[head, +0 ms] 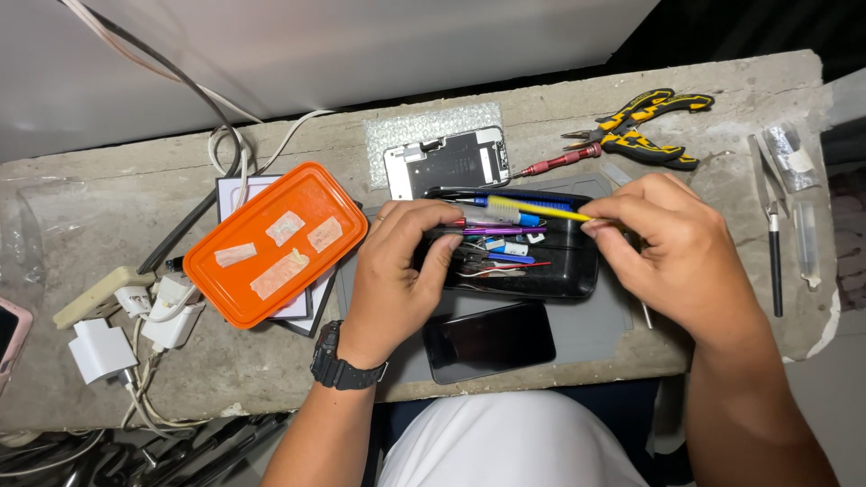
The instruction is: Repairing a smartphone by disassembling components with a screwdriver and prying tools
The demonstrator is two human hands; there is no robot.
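Note:
My left hand, with a black watch on the wrist, reaches into a black tray of small tools and pinches a bundle of them, among them a purple-handled one. My right hand holds the end of a thin yellow tool that lies across the tray. A dark smartphone lies face up just in front of the tray on a grey mat.
An orange lid with tape strips lies left on a box. A phone frame on bubble wrap, a red screwdriver and yellow-black pliers are behind. Tweezers and a black blade tool lie right; white chargers and cables left.

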